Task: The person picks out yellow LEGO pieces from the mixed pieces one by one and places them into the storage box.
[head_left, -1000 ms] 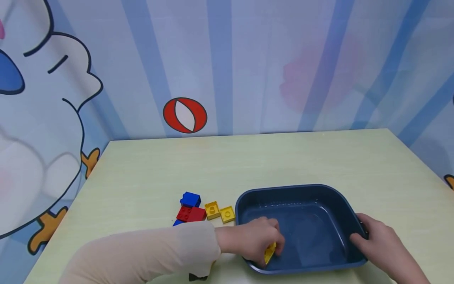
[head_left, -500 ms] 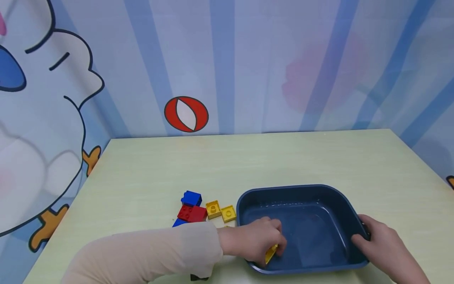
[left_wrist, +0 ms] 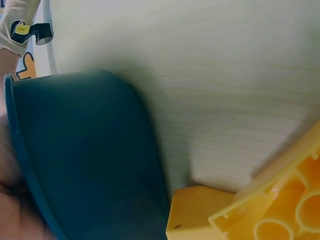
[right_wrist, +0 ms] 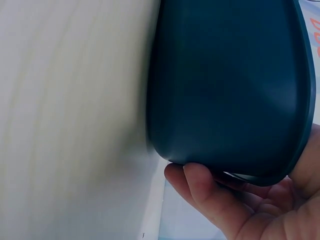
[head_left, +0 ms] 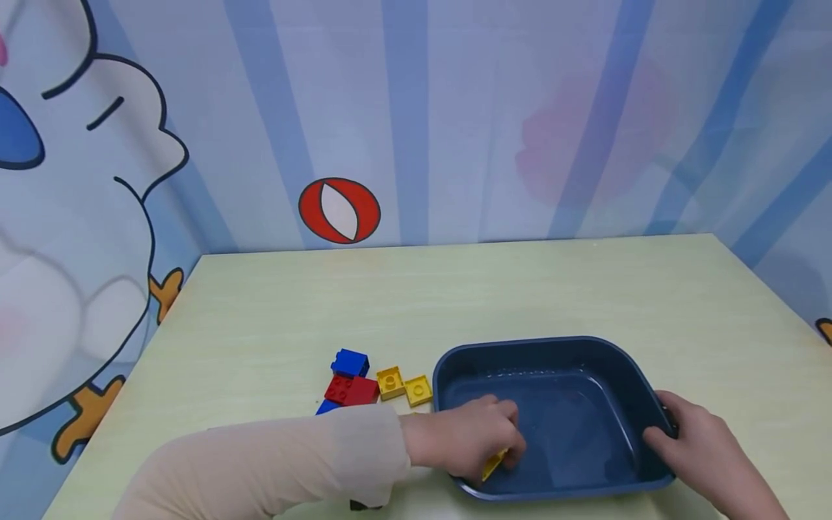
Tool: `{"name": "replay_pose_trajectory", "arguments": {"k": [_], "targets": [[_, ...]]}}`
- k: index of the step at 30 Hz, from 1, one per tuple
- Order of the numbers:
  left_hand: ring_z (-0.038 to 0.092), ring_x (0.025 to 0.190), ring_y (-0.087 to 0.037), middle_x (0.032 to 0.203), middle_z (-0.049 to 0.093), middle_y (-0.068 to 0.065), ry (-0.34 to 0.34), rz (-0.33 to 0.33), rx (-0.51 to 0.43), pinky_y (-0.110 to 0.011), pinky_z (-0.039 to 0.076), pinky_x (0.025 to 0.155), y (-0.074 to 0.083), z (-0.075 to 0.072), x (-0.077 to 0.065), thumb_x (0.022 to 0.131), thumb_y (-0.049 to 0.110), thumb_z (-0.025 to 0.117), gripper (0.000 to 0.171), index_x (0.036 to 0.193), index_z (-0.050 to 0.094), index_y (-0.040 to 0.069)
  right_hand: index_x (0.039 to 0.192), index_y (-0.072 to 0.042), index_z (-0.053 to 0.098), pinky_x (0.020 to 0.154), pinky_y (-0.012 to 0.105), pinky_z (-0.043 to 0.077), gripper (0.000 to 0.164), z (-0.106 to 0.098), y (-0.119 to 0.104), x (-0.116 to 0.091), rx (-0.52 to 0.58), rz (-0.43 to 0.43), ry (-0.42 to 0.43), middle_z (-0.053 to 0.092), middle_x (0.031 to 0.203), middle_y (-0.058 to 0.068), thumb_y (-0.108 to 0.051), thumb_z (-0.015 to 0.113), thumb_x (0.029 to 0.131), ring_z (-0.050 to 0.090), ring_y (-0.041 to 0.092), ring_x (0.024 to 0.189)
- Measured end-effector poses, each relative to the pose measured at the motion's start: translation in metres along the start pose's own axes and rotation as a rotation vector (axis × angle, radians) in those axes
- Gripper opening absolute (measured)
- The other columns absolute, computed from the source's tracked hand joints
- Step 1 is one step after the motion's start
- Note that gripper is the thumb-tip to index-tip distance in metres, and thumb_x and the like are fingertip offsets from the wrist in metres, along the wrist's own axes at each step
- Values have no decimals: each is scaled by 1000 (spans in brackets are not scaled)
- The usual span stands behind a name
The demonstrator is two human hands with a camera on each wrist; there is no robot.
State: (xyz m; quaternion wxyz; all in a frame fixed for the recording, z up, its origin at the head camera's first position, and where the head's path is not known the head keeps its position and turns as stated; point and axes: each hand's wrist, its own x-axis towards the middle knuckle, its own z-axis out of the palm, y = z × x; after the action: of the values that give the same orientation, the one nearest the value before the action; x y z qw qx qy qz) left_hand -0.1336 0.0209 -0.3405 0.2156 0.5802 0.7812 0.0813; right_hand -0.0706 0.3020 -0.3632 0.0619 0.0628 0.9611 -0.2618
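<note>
A dark blue rectangular tray (head_left: 572, 433) stands on the table. My left hand (head_left: 471, 440) reaches over its left rim and pinches a yellow toy brick (head_left: 492, 466) low inside, near the front left corner. The curled fingers hide much of this brick. In the left wrist view, that hand (left_wrist: 20, 210) is blurred beside the tray wall (left_wrist: 90, 150). My right hand (head_left: 702, 448) grips the tray's right end, thumb on the rim. From the right wrist view, the fingers of the right hand (right_wrist: 235, 205) curl beneath the tray's end (right_wrist: 225, 90).
Left of the tray lie two yellow bricks (head_left: 391, 383), red bricks (head_left: 354, 391) and blue bricks (head_left: 351, 362). Beyond the tray wall in the left wrist view are more yellow bricks (left_wrist: 280, 210). My left sleeve (head_left: 279, 462) covers the table's front left area.
Both hands and the tray stay almost in place. Slightly less of the yellow brick shows under my left fingers.
</note>
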Motion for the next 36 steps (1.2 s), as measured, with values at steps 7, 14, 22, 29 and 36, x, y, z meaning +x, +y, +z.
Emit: {"name": "replay_pose_trajectory", "arguments": {"k": [7,14,22,29,36], "targets": [[41,82,-6,93,53,6,-2,16,-18,-13,33,70,-2,-1,1,68,9,83,26,89,70,19,119,17,47,70,47,50,46,-2,-1,0,-10,-5,4,65,93,24,-7,56,80,64,27,79],[41,84,-5,96,53,6,-15,33,-36,-12,32,71,-1,-3,2,67,6,82,31,92,70,19,120,18,45,70,46,51,48,-3,-1,2,-3,10,-16,64,96,27,-7,56,81,64,28,80],[41,88,-6,102,53,4,-80,99,-67,-10,33,73,-1,-5,4,69,5,81,33,97,69,17,120,18,45,70,46,51,48,-3,-2,2,-1,19,-20,63,96,27,-7,56,81,64,27,80],[42,94,-4,109,52,4,-145,154,-81,-8,32,78,-3,-8,6,71,3,79,35,101,68,16,120,18,45,71,46,51,48,-2,-1,1,1,19,-21,64,95,26,-7,56,81,64,26,80],[44,99,-4,117,52,2,-218,222,-133,-7,33,82,-7,-11,8,72,-3,76,40,107,66,13,120,17,45,71,46,51,47,-2,-2,1,2,25,-28,64,96,26,-7,56,81,64,26,80]]}}
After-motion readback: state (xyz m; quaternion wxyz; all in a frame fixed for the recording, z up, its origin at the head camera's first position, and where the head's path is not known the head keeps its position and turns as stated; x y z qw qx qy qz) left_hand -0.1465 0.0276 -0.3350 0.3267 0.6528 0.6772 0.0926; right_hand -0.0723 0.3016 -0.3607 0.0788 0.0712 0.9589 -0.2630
